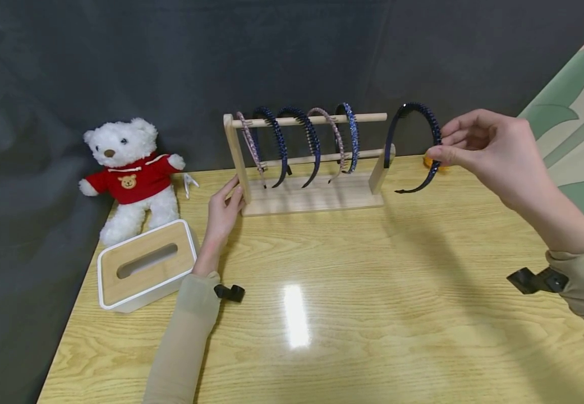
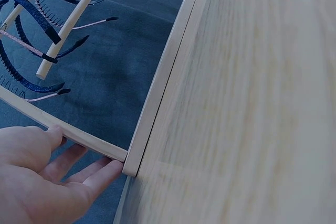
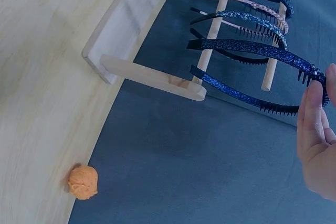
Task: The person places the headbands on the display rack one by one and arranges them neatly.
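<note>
My right hand pinches a dark navy headband with small teeth between thumb and fingers. The headband hangs upright at the right end of a wooden rack, its other arm close to the upper rod's tip. Whether the rod enters the loop I cannot tell. Several headbands hang on that rod, among them a pink one and a glittery blue one. My left hand touches the rack's left post near its base, fingers fairly straight.
A white teddy bear in a red sweater sits at the back left, with a white clip beside it. In front stands a tissue box with a wooden lid. A small orange object lies near the back edge, right of the rack.
</note>
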The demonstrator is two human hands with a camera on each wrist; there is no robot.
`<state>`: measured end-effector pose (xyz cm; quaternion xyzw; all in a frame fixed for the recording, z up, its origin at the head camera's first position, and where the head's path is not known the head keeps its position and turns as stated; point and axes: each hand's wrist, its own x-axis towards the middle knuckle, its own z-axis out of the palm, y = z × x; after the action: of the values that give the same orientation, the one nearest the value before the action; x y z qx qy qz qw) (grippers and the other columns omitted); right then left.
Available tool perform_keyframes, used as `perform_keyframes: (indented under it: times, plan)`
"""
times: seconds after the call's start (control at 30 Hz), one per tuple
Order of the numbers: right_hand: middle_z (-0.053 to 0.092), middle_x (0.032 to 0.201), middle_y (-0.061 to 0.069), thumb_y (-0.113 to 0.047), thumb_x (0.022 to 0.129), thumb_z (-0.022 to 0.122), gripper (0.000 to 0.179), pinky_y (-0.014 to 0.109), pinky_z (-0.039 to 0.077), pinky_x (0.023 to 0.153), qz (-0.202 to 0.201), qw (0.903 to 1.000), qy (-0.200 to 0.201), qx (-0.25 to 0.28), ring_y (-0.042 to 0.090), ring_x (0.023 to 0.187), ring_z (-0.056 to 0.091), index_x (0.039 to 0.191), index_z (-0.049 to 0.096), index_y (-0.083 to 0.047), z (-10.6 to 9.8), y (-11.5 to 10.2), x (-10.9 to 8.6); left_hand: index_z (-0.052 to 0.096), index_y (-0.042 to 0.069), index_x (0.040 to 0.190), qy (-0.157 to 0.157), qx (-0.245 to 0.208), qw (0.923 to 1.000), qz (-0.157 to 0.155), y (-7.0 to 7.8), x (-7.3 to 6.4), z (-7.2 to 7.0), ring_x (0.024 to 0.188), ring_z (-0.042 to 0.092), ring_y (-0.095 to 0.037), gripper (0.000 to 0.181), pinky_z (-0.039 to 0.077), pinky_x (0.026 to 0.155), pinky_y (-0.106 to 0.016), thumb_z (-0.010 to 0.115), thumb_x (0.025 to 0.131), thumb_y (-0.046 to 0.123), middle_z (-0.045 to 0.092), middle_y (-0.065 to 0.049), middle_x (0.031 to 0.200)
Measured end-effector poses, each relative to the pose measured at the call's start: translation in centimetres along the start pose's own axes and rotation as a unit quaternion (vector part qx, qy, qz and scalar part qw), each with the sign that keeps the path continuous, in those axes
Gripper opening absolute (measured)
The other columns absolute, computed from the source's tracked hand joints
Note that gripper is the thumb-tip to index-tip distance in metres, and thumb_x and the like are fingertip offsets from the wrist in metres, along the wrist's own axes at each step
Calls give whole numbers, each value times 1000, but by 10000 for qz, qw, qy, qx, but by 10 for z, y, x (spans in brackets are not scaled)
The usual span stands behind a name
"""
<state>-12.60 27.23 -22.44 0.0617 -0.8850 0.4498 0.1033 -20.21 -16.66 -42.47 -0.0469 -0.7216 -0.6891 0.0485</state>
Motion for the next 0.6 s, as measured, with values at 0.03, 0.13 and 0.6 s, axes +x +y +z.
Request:
perform_keyframes:
  times: [0.03,0.13,0.6]
  plan:
    - [75,87,-12,-10,91,89,23,7,55,65,-13,10000,2,-12,1,75,71,107,73,-9,0,-1,1,47,-3,158,5,-2,10000,-5,0,0,0,134,57,-48,45,55,110,-40,50,115,6,48,-28,158]
    - [74,88,-11,-12,91,89,24,8,55,65,-45,10000,-17,-30,2,75,71,108,72,-9,1,-2,5,47,-3,158,7,-15,10000,-9,0,0,1,134,57,-48,44,55,111,-41,49,115,6,48,-29,158]
    - [73,88,-11,-16,90,91,26,7,55,66,-129,9999,-48,-46,2,76,70,107,72,-8,9,-10,28,47,-2,159,30,13,10000,-53,1,0,0,134,58,-47,45,56,109,-38,50,115,6,48,-27,158]
